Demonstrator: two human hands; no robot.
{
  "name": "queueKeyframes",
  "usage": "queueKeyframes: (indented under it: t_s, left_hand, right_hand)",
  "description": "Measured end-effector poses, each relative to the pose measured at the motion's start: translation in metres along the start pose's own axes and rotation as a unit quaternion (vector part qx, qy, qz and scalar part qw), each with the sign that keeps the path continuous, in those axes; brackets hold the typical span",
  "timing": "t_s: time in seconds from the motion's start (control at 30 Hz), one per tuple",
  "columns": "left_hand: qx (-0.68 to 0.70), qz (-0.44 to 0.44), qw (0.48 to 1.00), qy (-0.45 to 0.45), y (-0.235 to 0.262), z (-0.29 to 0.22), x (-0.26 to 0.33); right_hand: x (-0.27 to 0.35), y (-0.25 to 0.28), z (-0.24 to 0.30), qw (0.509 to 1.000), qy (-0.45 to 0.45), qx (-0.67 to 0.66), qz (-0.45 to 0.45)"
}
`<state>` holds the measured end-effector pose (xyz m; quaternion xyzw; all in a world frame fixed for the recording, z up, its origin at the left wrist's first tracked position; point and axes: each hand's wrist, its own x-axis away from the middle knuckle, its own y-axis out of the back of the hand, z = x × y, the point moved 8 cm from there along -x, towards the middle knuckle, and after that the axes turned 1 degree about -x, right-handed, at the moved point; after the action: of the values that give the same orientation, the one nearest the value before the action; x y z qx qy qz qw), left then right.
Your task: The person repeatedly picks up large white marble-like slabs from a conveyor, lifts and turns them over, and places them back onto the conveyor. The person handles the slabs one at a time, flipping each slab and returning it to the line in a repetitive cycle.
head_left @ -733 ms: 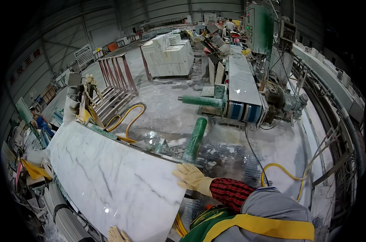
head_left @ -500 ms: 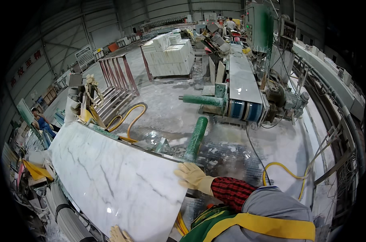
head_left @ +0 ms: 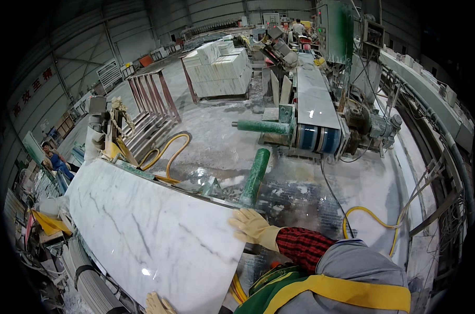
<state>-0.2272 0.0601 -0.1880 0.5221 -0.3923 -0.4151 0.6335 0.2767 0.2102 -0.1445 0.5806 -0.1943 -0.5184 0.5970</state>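
Observation:
A large white marble slab (head_left: pixel 159 225) with grey veins lies before me, its polished face catching the light. My right hand (head_left: pixel 255 228), in a cream rubber glove, rests on the slab's right far corner with fingers spread. At the bottom edge of the picture, my left hand (head_left: pixel 160 304) wears a similar glove; its outstretched fingers touch the slab's near side, and the rest of it is cut off. Close beyond the right hand, a green roller (head_left: pixel 256 178) points away from the slab.
A conveyor (head_left: pixel 316 104) carries another slab ahead on the right. Stacked white stone pieces (head_left: pixel 220 70) stand farther back, near a reddish metal rack (head_left: pixel 154 97). Yellow hoses (head_left: pixel 176 157) curl over the wet floor. At far left is a person in blue (head_left: pixel 58 161).
The view has shifted very slightly. Both hands keep nearly the same places on the slab, with no clear change in their grip.

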Motion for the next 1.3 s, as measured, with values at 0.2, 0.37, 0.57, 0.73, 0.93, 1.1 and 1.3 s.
queueKeyframes:
  t_s: [0.2,0.37,0.57,0.73,0.93,1.1,1.3]
  left_hand:
    - [0.0,0.009,1.0,-0.006,-0.003,-0.001,-0.002]
    - [-0.029,0.01,0.999,-0.011,-0.019,0.009,-0.004]
    - [-0.02,0.008,1.0,-0.004,-0.008,0.001,0.003]
    - [-0.001,-0.029,1.0,-0.007,-0.004,0.0,0.005]
    - [0.021,-0.08,0.996,-0.02,-0.008,0.004,0.002]
    - [0.0,-0.101,0.995,0.012,-0.001,0.003,-0.015]
    - [0.014,-0.131,0.991,0.039,0.004,-0.008,-0.024]
  right_hand:
    - [0.003,0.0,-0.003,1.0,-0.009,0.003,0.007]
    - [0.003,0.006,0.002,1.0,0.002,-0.018,-0.021]
    - [0.007,0.007,0.0,1.0,0.0,-0.016,-0.018]
    - [0.008,0.015,0.003,0.999,-0.003,-0.022,-0.025]
    - [0.011,0.013,0.002,0.999,-0.009,-0.022,-0.024]
    - [0.01,0.01,0.002,0.999,-0.004,-0.03,-0.027]
    - [0.017,-0.005,-0.006,0.999,-0.018,0.025,-0.014]
